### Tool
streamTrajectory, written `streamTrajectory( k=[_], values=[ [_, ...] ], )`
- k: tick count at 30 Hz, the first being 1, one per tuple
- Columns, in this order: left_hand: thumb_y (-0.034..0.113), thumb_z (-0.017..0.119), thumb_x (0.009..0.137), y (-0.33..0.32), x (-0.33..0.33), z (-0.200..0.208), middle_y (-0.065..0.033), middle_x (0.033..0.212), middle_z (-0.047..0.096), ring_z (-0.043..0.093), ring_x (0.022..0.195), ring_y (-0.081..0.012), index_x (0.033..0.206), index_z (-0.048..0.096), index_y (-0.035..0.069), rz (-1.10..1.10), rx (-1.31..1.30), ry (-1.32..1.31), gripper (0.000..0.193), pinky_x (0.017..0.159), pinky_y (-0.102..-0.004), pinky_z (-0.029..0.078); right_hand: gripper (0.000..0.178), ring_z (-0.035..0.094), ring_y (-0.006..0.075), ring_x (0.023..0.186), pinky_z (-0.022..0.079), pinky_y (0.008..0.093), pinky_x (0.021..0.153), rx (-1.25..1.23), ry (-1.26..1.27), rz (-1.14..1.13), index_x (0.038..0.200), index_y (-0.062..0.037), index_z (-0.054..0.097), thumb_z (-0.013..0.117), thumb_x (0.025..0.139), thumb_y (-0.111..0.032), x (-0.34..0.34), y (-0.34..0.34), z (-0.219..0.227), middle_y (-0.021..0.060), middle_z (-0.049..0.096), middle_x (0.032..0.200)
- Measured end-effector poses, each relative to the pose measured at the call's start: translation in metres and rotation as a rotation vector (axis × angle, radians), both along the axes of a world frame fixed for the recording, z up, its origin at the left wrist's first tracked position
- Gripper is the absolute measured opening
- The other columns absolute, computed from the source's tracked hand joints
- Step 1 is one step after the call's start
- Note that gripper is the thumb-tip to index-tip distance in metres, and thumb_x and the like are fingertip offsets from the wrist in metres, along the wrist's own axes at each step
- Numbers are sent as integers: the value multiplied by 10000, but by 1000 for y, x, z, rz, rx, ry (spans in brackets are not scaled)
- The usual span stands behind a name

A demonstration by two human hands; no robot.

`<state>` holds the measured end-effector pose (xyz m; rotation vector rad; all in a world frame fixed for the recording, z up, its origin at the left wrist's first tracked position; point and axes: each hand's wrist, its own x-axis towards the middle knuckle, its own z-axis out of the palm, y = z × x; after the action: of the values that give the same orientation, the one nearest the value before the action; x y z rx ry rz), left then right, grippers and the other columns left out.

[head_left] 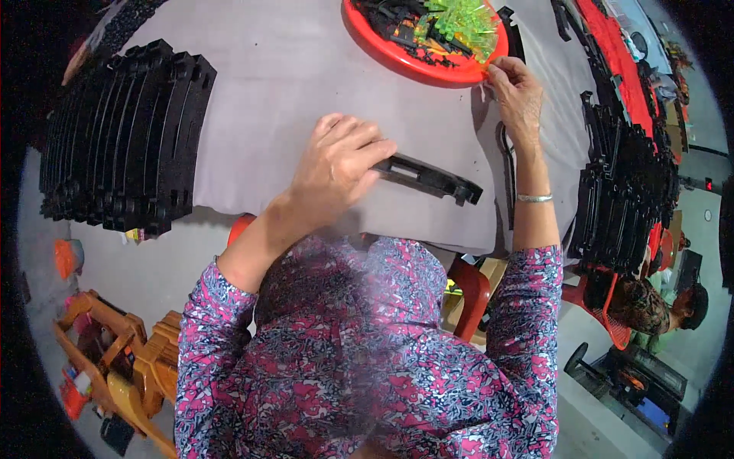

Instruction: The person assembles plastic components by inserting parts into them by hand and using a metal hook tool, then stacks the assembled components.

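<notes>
My left hand (340, 161) is closed round one end of a long black plastic part (428, 179), which has slots and a notched free end pointing right. The part is held over the grey cloth in front of me. At the right edge of a round red tray (417, 71), my right hand (520, 96) has its thumb and fingertips pinched together. Whatever sits between those fingertips is too small to make out. Inside the tray lie a heap of bright yellow-green translucent pieces (462, 29) and many small black pieces (390, 19).
A row of black plastic parts (126, 138) stands stacked at the table's left. More black parts (619, 199) are piled along the right edge. Grey cloth (267, 84) covers the table. A wooden chair (141, 359) stands at lower left; another person (657, 306) is far right.
</notes>
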<state>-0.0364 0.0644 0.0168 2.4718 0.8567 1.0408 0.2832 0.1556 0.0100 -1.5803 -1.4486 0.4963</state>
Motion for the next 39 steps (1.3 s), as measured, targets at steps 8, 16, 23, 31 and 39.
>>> streamTrajectory(
  k=[8,16,23,31,39],
  values=[
    [40,687,643,1,1,2,-89,913,597,588,922,-286,1001,658,45,1,-44,-1,360,896,-450,426,204,667,210,794,525,353,759,-15,-192,-46,968,-42,701,695,836,-197,-8,8,11,114,693,867],
    [46,696,642,2,1,0,-89,917,597,587,925,-288,1000,658,43,6,-33,-12,360,884,-441,425,284,647,352,855,516,435,782,-10,-653,11,999,-26,697,708,803,-232,-10,24,34,184,647,901],
    [131,786,640,0,1,2,-93,901,589,577,871,-278,999,666,49,41,-78,11,387,802,-420,439,349,644,389,934,509,467,830,-86,-864,65,1005,2,682,732,766,-248,-21,38,40,227,652,951],
    [171,811,666,-26,4,23,-138,940,552,583,869,-333,1163,581,3,106,-168,62,573,749,-433,474,298,674,320,792,523,388,736,-273,-727,154,1014,-1,678,686,801,-210,-28,29,51,190,693,876],
    [165,802,700,-43,5,34,-177,1035,546,609,907,-369,1389,407,0,58,-348,120,811,748,-456,507,287,656,150,772,505,300,684,-132,-514,78,1104,15,654,611,870,-146,-11,-5,51,106,691,860]
  ],
)
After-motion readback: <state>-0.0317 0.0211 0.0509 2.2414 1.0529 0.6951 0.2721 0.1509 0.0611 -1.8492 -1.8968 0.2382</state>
